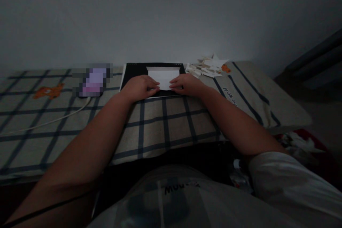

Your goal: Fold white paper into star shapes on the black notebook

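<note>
A white sheet of paper (163, 75) with folded edges lies over a black board (135, 71) that has small holes along its far edge. My left hand (140, 87) pinches the paper's near left corner between thumb and fingers. At the near right corner, my right hand (187, 83) grips the same sheet in a like pinch. Both hands rest low over the board, and their fingertips partly cover the paper's sides.
A checked cloth (165, 124) covers the table. To the left lies a blurred-out phone (93, 82) with a white cable (58, 118). Cut paper pieces (205, 67) are heaped right of the board. A red bin (307, 135) holding crumpled paper stands below at right.
</note>
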Tool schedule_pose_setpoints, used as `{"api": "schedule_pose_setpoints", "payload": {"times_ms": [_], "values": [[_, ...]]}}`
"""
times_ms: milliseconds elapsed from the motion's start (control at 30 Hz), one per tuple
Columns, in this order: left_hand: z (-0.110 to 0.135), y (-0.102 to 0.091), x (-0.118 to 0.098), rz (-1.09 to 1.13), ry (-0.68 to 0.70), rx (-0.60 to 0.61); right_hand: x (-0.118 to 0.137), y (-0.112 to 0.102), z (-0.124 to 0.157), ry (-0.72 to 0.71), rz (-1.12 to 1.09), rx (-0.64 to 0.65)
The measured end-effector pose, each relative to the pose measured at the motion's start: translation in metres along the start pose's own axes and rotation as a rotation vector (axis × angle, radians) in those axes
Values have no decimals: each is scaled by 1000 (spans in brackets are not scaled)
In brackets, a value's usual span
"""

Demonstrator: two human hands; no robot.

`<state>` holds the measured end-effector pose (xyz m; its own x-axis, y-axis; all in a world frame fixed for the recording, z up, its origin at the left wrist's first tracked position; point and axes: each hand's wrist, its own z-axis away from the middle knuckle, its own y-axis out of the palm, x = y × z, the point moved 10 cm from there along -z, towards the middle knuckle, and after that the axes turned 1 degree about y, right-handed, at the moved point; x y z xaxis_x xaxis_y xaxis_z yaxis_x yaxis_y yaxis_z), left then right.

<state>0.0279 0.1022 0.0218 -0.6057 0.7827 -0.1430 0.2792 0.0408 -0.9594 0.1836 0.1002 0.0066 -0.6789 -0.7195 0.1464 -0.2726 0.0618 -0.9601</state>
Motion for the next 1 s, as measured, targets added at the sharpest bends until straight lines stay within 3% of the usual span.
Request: {"api": "schedule_pose_setpoints", "payload": {"times_ms": [300, 533, 800, 1000], "values": [[2, -2, 6, 4, -68, 16, 7, -9, 1, 97, 57, 2], [4, -6, 14, -28, -135, -30, 9, -13, 0, 56, -77, -61], [1, -3, 13, -79, -141, -25, -2, -9, -1, 147, -98, -94], [3, -14, 19, -148, -268, -151, 5, -7, -1, 118, -68, -51]]}}
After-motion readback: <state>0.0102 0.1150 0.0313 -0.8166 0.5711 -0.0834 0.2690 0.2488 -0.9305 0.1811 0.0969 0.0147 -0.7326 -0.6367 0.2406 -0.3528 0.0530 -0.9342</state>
